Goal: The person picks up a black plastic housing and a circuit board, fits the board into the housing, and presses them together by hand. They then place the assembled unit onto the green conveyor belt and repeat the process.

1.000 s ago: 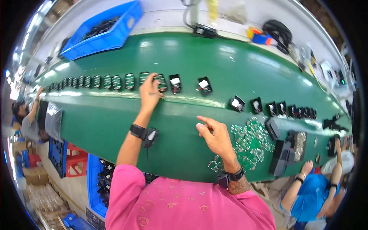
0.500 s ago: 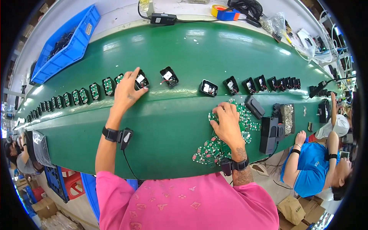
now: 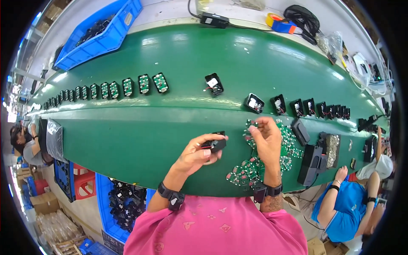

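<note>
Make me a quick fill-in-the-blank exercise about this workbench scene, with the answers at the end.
1. The left hand holds a small case coloured ____.
2. The right hand is at a pile of circuit boards coloured mainly ____.
3. The blue crate sits toward the picture's upper ____ corner.
4. The wearer's shirt is coloured ____.

Missing words: black; green; left; pink.

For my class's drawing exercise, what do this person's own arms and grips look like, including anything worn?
The left grip and right grip are bare, without gloves. Each wrist wears a black band carrying a small, dark, boxy device. Dark tattoos mark the right forearm. The short sleeves are plain pink.
</note>
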The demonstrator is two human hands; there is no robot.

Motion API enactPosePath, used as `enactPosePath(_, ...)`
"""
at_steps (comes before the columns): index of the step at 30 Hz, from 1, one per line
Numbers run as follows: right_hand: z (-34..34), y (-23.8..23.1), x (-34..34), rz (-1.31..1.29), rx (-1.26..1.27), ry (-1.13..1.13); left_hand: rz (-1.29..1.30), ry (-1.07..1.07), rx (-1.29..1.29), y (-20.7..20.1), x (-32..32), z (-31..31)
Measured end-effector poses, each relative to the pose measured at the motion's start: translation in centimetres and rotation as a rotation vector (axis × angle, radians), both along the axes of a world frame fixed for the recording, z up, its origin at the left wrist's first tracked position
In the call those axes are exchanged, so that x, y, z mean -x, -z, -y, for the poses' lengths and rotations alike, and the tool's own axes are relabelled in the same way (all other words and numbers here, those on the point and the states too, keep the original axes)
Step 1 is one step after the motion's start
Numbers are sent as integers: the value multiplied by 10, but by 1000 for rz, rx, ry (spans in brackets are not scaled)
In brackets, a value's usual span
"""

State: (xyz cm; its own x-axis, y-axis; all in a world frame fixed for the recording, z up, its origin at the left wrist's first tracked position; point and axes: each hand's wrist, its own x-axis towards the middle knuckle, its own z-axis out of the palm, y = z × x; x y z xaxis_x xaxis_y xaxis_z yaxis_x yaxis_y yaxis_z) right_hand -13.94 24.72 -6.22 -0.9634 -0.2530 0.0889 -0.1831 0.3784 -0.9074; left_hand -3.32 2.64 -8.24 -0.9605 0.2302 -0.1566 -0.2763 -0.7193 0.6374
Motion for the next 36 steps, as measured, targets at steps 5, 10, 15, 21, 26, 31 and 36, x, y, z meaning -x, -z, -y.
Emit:
enactPosePath(5,8,-14,-13,436,501,-49,19,-60,93,12,1,0)
enactPosePath(10,-1,-18,-23,590,551,-116,27,-10,365,-5,11,-4)
enactPosePath(15,3,-23,-31,613,569,-177,-168,-214,927,-9,15,-9)
enactPosePath(21,24,-35,-34,625,638,-233,-462,-337,1438,-23,19,-27)
enactPosePath(26,27,-33,-32,669,502,-229,-239,-241,1311,-38,19,-34)
enactPosePath(31,15,-27,-35,698,458,-316,-416,-286,1397,-39,22,-31)
enactPosePath(36,-1,-37,-34,702,620,-304,-396,-216,1421,-30,20,-30)
